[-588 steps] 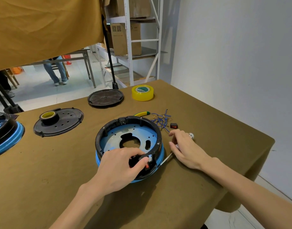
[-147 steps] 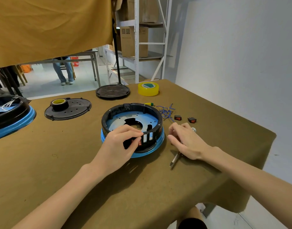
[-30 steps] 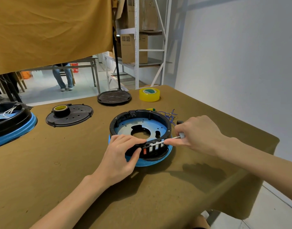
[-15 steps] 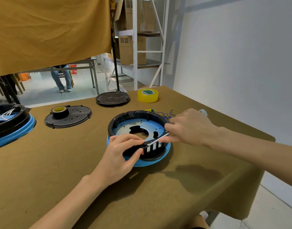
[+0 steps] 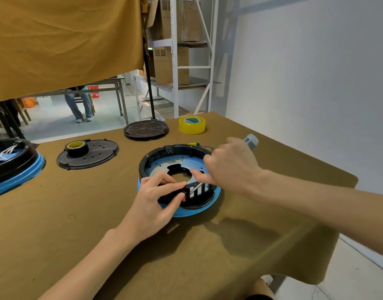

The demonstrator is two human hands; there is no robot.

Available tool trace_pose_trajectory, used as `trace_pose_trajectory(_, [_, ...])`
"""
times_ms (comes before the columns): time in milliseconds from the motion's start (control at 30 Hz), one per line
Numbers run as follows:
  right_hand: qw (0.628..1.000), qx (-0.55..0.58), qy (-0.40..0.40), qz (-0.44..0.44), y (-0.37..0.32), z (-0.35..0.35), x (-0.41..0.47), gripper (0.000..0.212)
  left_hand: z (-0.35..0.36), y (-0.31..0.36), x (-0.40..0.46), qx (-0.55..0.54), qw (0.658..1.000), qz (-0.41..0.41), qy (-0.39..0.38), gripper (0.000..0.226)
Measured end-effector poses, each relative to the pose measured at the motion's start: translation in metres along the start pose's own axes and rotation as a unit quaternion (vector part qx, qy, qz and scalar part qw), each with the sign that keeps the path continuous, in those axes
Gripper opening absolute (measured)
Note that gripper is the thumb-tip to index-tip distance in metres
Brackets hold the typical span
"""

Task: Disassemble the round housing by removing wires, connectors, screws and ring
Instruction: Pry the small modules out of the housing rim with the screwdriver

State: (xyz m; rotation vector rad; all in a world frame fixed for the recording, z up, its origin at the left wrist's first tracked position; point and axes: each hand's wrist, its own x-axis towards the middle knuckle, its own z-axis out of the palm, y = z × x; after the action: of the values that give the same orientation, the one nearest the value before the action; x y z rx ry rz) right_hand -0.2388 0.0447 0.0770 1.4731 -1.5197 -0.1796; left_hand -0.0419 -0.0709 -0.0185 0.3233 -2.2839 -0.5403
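Note:
The round housing [image 5: 164, 156], a black ring on a blue base with a blue inner plate, sits mid-table. My left hand [image 5: 156, 204] grips its near rim, thumb on the outside by a small red connector [image 5: 184, 199]. My right hand [image 5: 231, 167] holds a screwdriver [image 5: 196, 188]; its grey handle end sticks out behind the hand and its metal tip points down-left into the slotted wall beside the red connector. Blue wires [image 5: 209, 147] and a yellow-green piece [image 5: 193, 144] peek out behind the housing, mostly hidden by my right hand.
A yellow tape roll [image 5: 192, 124] and a black round lid [image 5: 146, 129] lie at the far side. A black perforated plate [image 5: 93, 153] carrying a small tape roll [image 5: 76, 146] lies left. Another black-and-blue housing [image 5: 15, 165] sits at the left edge. The table edge runs close on the right.
My right hand has tilted the screwdriver steeper, raising its handle end and pushing the tip down towards the red connector in the near wall. My left hand keeps its hold on the rim.

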Motion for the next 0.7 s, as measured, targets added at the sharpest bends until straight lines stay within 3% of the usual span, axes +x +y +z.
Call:
trace_pose_trajectory(167, [0.999, 0.008, 0.026, 0.042, -0.01, 0.007, -0.01, 0.071, 0.0, 0.003, -0.001, 0.002, 1.0, -0.008, 0.0, 0.033])
trace_pose_trajectory(333, [0.996, 0.081, 0.007, -0.025, 0.003, 0.025, 0.0, 0.072, 0.0, 0.005, 0.0, -0.006, 1.0, -0.02, 0.006, 0.033])
trace_pose_trajectory(533, [0.993, 0.104, 0.062, -0.01, 0.005, 0.041, -0.001, 0.07, 0.0, 0.004, 0.001, -0.008, 1.0, -0.029, 0.006, 0.033])
trace_pose_trajectory(700, [0.987, 0.15, 0.046, -0.043, 0.008, 0.049, 0.01, 0.072, 0.003, 0.004, 0.002, -0.011, 0.999, -0.034, 0.018, 0.031])
